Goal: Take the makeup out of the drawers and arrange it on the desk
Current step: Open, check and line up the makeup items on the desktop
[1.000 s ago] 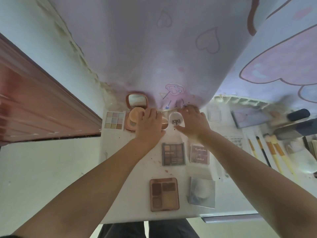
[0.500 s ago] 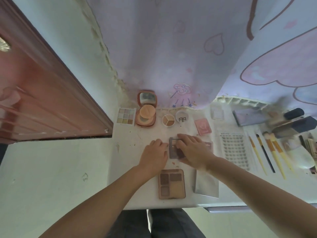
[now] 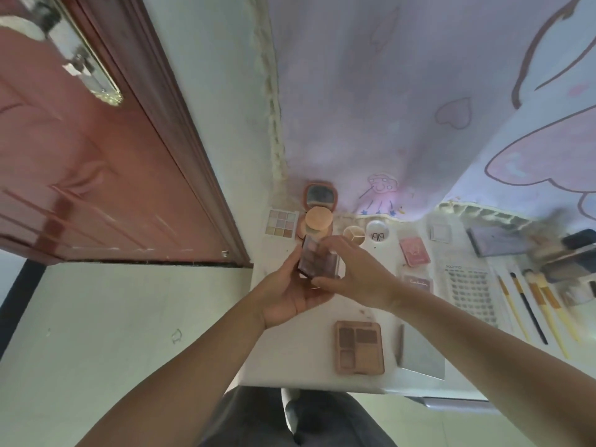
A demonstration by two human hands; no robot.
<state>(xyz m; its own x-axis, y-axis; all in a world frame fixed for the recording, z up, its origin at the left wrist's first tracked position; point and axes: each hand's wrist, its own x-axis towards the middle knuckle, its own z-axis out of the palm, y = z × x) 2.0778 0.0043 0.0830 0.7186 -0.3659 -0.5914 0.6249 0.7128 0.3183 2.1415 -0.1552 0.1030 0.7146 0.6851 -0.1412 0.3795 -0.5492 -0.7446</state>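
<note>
Since half a second earlier, the dark brown square eyeshadow palette (image 3: 317, 260) had left the white counter (image 3: 322, 359); both hands clamped it above the far-left corner, left hand (image 3: 292, 293) beneath, right hand (image 3: 350, 274) pinching its near edge, long axis running away.

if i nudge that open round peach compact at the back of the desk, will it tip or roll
The open round peach compact probably won't roll: its base lies flat on the white desk. The upright mirrored lid may make it back-heavy, so a push there could tip it or snap it shut. The loose tan puff resting on top would likely slide off.
</note>
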